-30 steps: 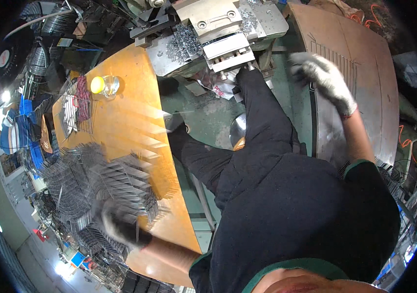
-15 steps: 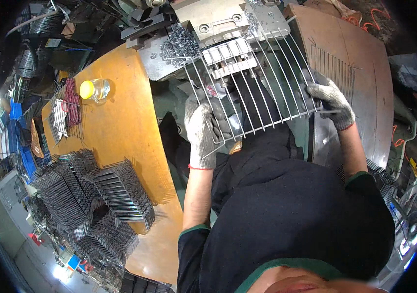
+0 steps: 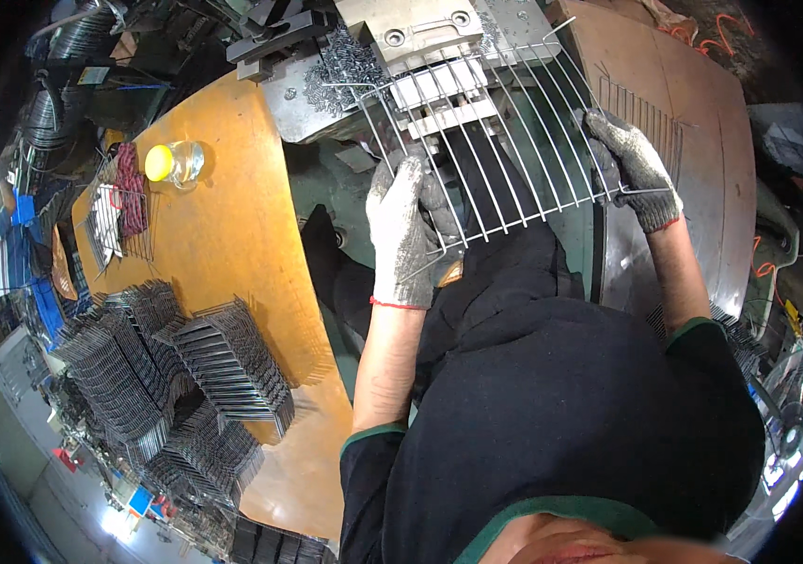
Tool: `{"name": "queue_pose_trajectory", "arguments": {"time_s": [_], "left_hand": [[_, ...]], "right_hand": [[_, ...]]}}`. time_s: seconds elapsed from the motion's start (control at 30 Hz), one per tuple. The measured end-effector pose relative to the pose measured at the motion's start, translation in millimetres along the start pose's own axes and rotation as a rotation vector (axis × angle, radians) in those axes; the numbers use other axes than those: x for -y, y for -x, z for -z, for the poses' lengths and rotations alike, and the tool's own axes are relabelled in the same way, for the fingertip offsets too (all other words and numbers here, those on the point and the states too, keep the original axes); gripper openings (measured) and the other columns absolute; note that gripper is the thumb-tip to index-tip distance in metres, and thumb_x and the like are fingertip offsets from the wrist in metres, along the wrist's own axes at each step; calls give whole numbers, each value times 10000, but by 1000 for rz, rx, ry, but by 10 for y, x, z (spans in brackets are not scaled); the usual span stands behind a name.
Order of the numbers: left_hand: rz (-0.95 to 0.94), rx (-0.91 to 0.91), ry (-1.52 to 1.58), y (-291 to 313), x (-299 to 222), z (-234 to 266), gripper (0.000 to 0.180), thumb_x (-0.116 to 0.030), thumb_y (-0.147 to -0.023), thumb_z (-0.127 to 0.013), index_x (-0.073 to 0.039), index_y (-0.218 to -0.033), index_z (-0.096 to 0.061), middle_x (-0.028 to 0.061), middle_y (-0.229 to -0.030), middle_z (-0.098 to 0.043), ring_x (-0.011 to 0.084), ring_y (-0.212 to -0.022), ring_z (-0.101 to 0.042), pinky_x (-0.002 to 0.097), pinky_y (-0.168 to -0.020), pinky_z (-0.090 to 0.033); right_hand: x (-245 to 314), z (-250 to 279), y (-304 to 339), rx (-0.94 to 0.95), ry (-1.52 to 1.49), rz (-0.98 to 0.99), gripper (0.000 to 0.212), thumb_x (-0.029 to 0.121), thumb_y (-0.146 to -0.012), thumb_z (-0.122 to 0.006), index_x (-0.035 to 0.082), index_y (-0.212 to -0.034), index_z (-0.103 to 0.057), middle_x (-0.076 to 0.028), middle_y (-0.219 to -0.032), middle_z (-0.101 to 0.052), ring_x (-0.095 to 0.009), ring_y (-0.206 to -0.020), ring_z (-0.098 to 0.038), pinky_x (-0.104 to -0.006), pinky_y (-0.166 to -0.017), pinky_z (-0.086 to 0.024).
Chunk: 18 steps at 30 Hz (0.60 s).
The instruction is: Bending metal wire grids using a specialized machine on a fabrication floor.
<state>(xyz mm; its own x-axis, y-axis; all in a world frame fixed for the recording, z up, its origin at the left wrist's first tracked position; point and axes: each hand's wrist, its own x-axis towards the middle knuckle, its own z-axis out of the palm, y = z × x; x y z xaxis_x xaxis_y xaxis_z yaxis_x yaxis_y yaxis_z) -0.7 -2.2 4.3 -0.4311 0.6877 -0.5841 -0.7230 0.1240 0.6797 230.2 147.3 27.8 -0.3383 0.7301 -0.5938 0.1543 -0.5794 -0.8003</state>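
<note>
Left hand [image 3: 400,226], in a pale knit glove, pinches the near left part of a wire rack [image 3: 491,146], and on my feed the right hand [image 3: 635,162], gloved too, is closed on the rack's right side. Between them I see the rack held out over the dark trouser legs [image 3: 505,179]. Its far edge overlaps a metal machine [image 3: 425,36] in my view; I cannot tell whether the two touch. Small metal bits [image 3: 340,83] lie heaped at the machine's left. Off to the left I have a yellow-brown desk [image 3: 232,235] carrying stacks of bent wire pieces [image 3: 237,362] and, farther up, a clear bottle [image 3: 181,164] with a yellow cap. Over on the right, more wire grid [image 3: 643,108] lies on a brown board [image 3: 707,188], just beyond the right hand.
</note>
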Motion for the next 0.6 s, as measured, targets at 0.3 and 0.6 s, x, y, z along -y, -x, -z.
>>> {"name": "queue_pose_trajectory", "arguments": {"time_s": [0.3,0.6], "left_hand": [[-22,11,4,102,-97,-91,149,-118,-905,-553,-29,-1004,-619,-10,-569,-513,76,-389,-447,212,-334,-350],[-109,-56,-232,130,-297,188,237,-214,-918,-555,-41,-1072,-602,3,-689,-597,80,-509,-568,216,-387,-434]], "right_hand": [[-47,126,-12,78,-21,-35,241,263,-930,-563,60,-1044,-626,45,-667,-578,-18,-490,-497,-170,-411,-389],[-83,-341,72,-12,70,90,273,252,-906,-590,17,-1045,-597,-12,-731,-604,-55,-469,-510,-210,-393,-423]]}}
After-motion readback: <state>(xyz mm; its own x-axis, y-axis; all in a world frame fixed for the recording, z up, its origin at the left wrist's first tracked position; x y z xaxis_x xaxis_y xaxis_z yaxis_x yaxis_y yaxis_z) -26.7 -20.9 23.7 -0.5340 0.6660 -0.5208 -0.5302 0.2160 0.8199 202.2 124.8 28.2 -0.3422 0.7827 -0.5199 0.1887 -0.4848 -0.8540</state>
